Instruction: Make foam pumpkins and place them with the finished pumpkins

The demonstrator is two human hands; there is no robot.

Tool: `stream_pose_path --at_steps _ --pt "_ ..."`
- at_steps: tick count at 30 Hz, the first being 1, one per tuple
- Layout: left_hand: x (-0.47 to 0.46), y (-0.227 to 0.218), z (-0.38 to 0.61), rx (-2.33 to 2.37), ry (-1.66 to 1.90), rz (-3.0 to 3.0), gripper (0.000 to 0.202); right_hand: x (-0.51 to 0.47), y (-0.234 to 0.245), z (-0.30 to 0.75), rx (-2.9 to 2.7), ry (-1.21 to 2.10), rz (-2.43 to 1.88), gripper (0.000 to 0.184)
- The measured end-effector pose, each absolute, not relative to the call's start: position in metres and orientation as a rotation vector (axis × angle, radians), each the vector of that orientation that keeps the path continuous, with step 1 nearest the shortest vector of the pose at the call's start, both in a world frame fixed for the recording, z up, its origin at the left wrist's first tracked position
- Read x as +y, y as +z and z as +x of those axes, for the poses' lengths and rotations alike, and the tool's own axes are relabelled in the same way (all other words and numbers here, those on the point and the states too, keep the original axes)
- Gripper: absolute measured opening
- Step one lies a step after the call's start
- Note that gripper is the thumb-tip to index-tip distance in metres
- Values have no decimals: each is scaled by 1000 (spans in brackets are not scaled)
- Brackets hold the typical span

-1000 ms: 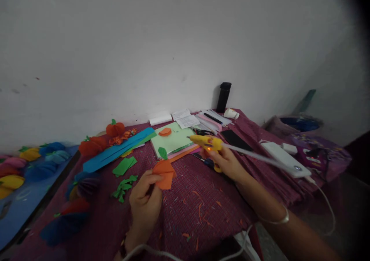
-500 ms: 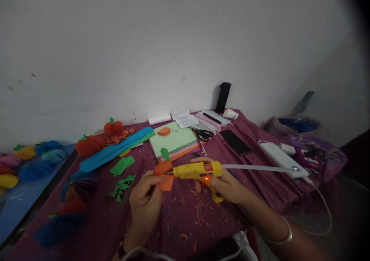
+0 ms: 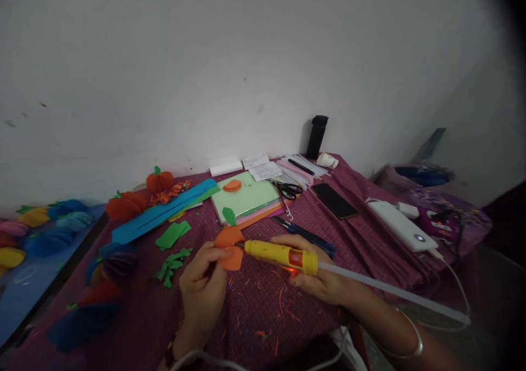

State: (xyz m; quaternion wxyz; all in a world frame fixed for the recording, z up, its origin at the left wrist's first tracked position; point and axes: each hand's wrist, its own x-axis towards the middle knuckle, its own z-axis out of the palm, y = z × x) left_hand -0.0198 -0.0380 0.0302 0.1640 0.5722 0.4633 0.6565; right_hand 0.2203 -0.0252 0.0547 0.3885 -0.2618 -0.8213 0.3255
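Pinched in my left hand is an orange folded paper piece with a green paper leaf at its top. My right hand is wrapped round a yellow hot glue gun, whose red light glows underneath. The gun's nozzle points left and meets the orange paper, or comes very near it. A long translucent glue stick sticks out of the gun's back end. Beneath and left of my hands lie cut green paper leaves and green paper pieces.
Several paper pumpkins and blue paper strips lie left. Behind my hands are a paper stack, scissors and a phone. A black bottle stands by the wall; a white power bank with a cable lies right.
My right hand has turned the glue gun, so its back end and the glue stick now slope down to the right. The orange paper has shifted slightly left.
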Motion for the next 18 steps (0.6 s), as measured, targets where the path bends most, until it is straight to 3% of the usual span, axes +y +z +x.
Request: stream_pose_path --at_steps 6,18 --pt "-37 37 -17 1281 1825 1530 7 -26 45 223 -2072 795 -680 61" --pt "-40 35 -20 1278 1725 1958 22 -29 58 221 -2114 854 -677 64"
